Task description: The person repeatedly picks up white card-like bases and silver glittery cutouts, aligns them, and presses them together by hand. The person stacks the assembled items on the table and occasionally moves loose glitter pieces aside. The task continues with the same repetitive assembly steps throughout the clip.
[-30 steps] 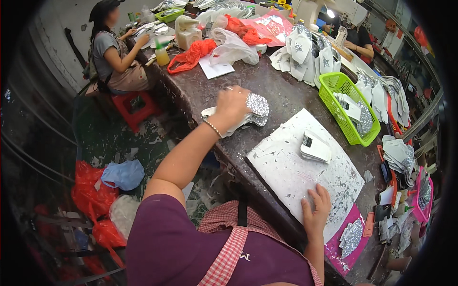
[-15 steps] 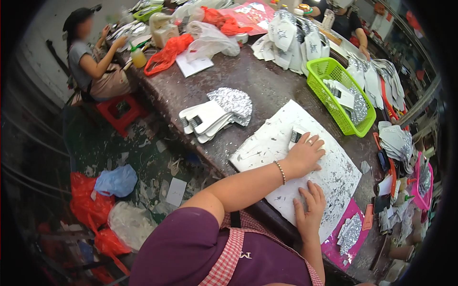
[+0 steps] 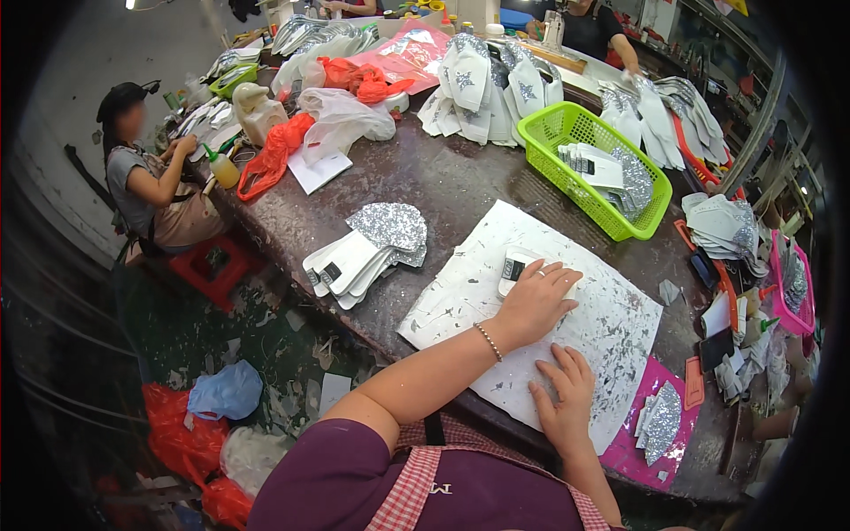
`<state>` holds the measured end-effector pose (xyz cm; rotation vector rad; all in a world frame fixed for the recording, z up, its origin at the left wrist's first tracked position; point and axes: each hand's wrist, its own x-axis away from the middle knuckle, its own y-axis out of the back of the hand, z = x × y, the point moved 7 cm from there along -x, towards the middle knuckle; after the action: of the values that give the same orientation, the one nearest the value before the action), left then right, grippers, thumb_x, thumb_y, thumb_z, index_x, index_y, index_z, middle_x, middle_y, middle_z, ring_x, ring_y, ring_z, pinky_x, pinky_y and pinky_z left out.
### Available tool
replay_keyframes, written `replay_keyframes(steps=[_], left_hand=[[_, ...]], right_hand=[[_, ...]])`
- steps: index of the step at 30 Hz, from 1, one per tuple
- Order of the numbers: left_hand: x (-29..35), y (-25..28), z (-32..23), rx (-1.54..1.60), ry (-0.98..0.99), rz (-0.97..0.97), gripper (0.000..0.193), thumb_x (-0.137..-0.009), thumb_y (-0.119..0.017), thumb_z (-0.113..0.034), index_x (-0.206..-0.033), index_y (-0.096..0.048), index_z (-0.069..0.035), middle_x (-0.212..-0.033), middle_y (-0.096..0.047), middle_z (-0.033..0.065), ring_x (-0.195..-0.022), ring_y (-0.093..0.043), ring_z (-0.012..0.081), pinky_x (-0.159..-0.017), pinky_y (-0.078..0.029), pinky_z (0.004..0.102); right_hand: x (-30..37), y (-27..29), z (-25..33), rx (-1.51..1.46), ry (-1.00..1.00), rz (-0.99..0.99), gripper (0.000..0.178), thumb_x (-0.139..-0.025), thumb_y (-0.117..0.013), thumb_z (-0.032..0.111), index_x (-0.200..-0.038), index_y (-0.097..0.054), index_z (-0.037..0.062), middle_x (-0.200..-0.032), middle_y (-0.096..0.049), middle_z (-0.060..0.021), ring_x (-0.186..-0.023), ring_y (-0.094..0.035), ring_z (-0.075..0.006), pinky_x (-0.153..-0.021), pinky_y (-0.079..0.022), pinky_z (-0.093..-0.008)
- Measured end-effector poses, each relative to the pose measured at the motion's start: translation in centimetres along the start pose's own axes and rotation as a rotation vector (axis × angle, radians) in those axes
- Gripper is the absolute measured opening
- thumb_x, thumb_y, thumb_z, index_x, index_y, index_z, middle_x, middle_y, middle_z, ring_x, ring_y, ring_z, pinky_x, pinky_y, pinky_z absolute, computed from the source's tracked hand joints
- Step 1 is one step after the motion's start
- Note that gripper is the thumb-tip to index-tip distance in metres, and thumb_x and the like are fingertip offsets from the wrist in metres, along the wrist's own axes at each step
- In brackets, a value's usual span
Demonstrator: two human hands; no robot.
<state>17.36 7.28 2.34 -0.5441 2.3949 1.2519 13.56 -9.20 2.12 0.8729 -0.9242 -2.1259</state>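
Observation:
My left hand (image 3: 537, 305), with a ring and a beaded bracelet at the wrist, rests fingers outstretched on a white shoe-upper-like piece (image 3: 512, 270). The piece has a black label at its end, and my hand covers most of it. Under it lies a large white sheet (image 3: 460, 301) speckled with silver flecks. Nearer me, my right hand (image 3: 567, 398) is spread on the same sheet, apart from the piece, with nothing visible in it. Left of the sheet, a fanned stack of white pieces (image 3: 354, 265) with silver glitter ends lies on the dark table (image 3: 443, 177).
A green basket (image 3: 602, 177) holds similar pieces beyond the sheet. More silver pieces (image 3: 660, 425) lie on a pink mat (image 3: 677, 380) at the right. Piles of white pieces (image 3: 469, 84) and plastic bags (image 3: 341, 124) stand farther back. One person (image 3: 159, 186) sits left; another works behind.
The view has shifted, bringing in more of the table's far side. My left hand stays over the labelled white piece, and my right hand remains on the sheet.

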Motion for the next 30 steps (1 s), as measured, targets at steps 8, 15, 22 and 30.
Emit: replay_keyframes(steps=[8, 15, 22, 30], left_hand=[[-0.3, 1.5, 0.5, 0.281, 0.173, -0.105, 0.044, -0.097, -0.066, -0.015, -0.139, -0.057, -0.007, -0.153, -0.049, 0.0193, -0.125, -0.059, 0.0422, -0.103, -0.05, 0.0457], [-0.4, 2.8, 2.0, 0.106, 0.001, -0.259, 0.039, -0.094, -0.069, -0.012, -0.132, -0.062, -0.008, -0.143, -0.055, 0.0207, -0.118, -0.063, 0.0404, -0.099, -0.052, 0.0431], [-1.5, 3.9, 5.0, -0.483, 0.177, 0.039, 0.033, -0.09, -0.073, -0.027, -0.113, -0.069, -0.003, -0.118, -0.07, 0.0109, -0.125, -0.057, 0.0315, -0.105, -0.043, 0.0463], [-0.9, 4.2, 2.3, -0.508, -0.061, -0.036, 0.019, -0.089, -0.071, -0.021, -0.099, -0.063, -0.007, -0.099, -0.071, 0.0135, -0.102, -0.066, 0.0298, -0.088, -0.052, 0.0413]], right_hand=[[0.2, -0.1, -0.2, -0.005, 0.012, -0.016, 0.032, -0.085, -0.076, 0.018, -0.116, -0.073, 0.0069, -0.141, -0.061, -0.0157, -0.135, -0.049, -0.0372, -0.11, -0.035, -0.0483], [0.4, -0.1, -0.2, -0.021, 0.018, -0.03, 0.031, -0.085, -0.076, 0.018, -0.114, -0.074, 0.0072, -0.14, -0.062, -0.0142, -0.135, -0.049, -0.036, -0.11, -0.035, -0.0477], [0.7, -0.1, -0.6, -0.025, 0.023, -0.056, 0.03, -0.086, -0.076, 0.019, -0.114, -0.074, 0.0085, -0.14, -0.062, -0.0128, -0.135, -0.049, -0.0349, -0.111, -0.035, -0.0476], [1.0, -0.2, -0.5, -0.045, 0.04, -0.072, 0.029, -0.086, -0.076, 0.02, -0.112, -0.075, 0.008, -0.139, -0.063, -0.0129, -0.136, -0.05, -0.0344, -0.112, -0.036, -0.0478]])
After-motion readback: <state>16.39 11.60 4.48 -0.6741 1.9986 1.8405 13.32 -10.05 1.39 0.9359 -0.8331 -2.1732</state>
